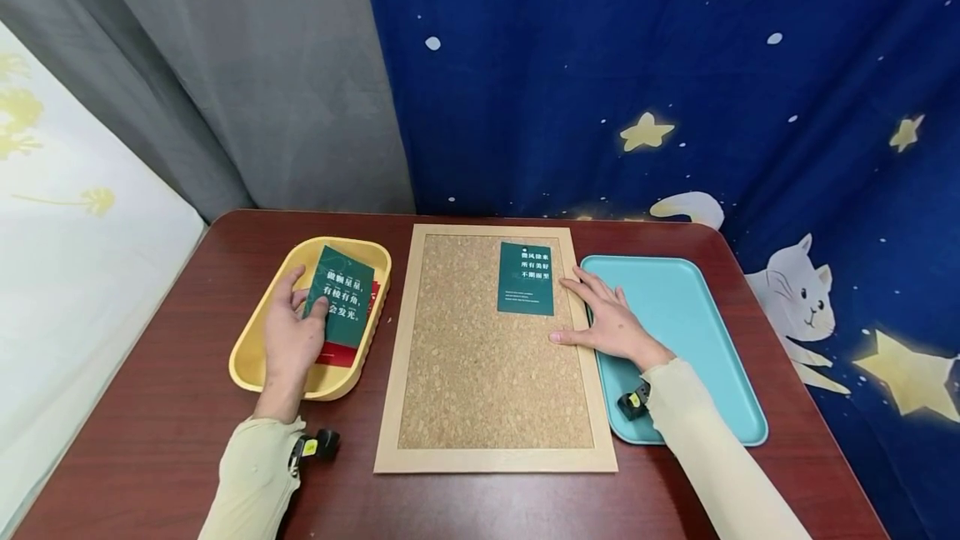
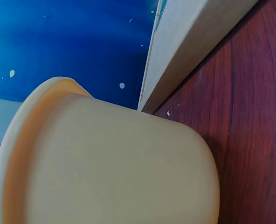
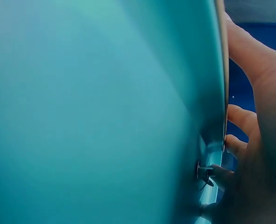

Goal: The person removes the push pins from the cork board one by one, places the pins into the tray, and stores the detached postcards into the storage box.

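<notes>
My left hand (image 1: 295, 336) pinches a green card (image 1: 343, 294) with white writing, its thumb on the card's face. This card is above a yellow basket (image 1: 247, 361), where a red card (image 1: 337, 354) shows partly beneath it. Another green card (image 1: 526, 294) lies flat on the upper right of a cork board (image 1: 487, 390), with a small dot near its top edge. My right hand (image 1: 611, 323) rests with spread fingers at the board's right frame, beside that card. A small metallic pin-like thing (image 3: 205, 172) appears near its fingers in the right wrist view.
A light blue tray (image 1: 678, 332) lies right of the board, partly under my right forearm. The basket stands left of the board's wooden frame (image 1: 495, 462). All rest on a reddish-brown table (image 1: 150, 407), with curtains (image 1: 525, 90) behind its far edge.
</notes>
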The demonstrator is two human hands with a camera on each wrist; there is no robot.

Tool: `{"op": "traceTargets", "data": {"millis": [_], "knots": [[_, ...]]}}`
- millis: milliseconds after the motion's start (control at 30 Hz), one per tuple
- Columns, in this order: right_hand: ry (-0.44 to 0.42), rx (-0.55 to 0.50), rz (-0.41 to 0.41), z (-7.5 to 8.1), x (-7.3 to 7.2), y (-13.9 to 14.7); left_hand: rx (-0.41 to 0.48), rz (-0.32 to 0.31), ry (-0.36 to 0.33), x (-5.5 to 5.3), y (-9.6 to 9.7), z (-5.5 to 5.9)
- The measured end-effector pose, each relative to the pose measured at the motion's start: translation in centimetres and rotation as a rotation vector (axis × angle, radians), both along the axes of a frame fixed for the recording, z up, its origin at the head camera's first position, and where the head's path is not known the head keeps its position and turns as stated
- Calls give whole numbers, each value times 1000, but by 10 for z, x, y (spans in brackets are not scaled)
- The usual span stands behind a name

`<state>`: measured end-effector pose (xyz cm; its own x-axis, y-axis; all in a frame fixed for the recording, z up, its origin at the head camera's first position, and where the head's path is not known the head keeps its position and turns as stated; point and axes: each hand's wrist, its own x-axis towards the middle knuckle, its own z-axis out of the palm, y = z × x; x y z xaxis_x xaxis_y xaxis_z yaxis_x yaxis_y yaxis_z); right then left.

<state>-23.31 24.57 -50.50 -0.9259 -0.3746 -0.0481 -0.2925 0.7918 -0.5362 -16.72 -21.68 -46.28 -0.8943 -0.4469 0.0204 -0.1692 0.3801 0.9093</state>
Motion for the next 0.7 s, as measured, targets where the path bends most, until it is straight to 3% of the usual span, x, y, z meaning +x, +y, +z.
{"op": "traceTargets", "data": {"millis": [367, 700], "knots": [[-3, -4, -2, 0, 1, 0, -72, -9, -74, 2, 1, 2], [-6, 0, -2, 0, 0, 1, -31, 18, -65, 1, 0, 2]]}}
